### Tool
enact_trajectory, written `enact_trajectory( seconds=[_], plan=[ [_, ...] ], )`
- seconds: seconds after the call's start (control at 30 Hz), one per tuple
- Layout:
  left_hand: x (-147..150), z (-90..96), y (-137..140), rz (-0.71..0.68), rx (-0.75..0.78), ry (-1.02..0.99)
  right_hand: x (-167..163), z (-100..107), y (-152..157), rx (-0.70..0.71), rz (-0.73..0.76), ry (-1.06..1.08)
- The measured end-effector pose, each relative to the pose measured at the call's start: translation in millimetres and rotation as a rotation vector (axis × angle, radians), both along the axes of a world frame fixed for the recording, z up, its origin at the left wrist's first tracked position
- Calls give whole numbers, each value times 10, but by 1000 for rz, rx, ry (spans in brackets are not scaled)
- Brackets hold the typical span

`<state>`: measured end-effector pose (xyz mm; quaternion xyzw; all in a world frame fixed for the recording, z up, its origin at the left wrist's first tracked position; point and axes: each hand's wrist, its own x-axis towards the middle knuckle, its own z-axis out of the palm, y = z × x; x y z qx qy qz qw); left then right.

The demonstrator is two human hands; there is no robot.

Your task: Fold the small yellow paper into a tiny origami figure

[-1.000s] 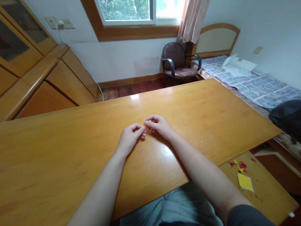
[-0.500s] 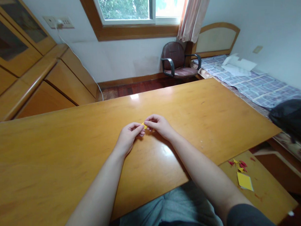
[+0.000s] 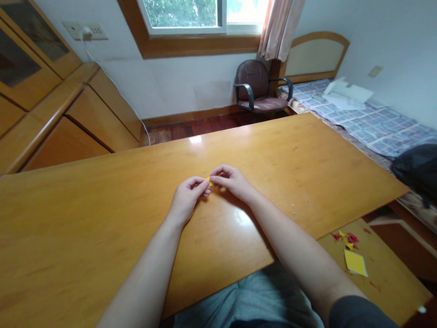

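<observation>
Above the middle of the wooden table [image 3: 105, 212], both hands pinch one small piece of folded yellow paper [image 3: 210, 184]. My left hand [image 3: 189, 196] is closed, with thumb and fingertips on its left side. From the right, my right hand [image 3: 230, 182] grips the same paper between thumb and forefinger. Fingers cover most of the paper, so its folded shape is hard to make out.
Lower right, a side surface [image 3: 394, 270] bears small red and yellow folded papers [image 3: 351, 239] and a stack of yellow square paper [image 3: 356, 263]. Beyond the table are a brown armchair [image 3: 255, 86], a bed [image 3: 381, 122] and a black bag [image 3: 424, 171]. Cabinets [image 3: 98, 121] line the left.
Both hands keep their pinch on the yellow paper in nearly the same place. Slightly less of the paper shows between the fingers now.
</observation>
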<state>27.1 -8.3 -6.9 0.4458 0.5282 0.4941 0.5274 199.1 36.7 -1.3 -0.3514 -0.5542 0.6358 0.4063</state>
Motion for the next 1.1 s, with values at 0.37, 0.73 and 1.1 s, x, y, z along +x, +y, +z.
enact_trajectory(
  seconds=[0.37, 0.73, 1.1],
  plan=[
    [11, 48, -19, 34, 86, 204, 59, -4, 27, 256, -40, -187],
    [3, 62, -37, 11, 155, 345, 88, 11, 82, 421, -39, -308],
    [-15, -14, 17, 46, 44, 27, 44, -13, 34, 2, -12, -79]
  ],
)
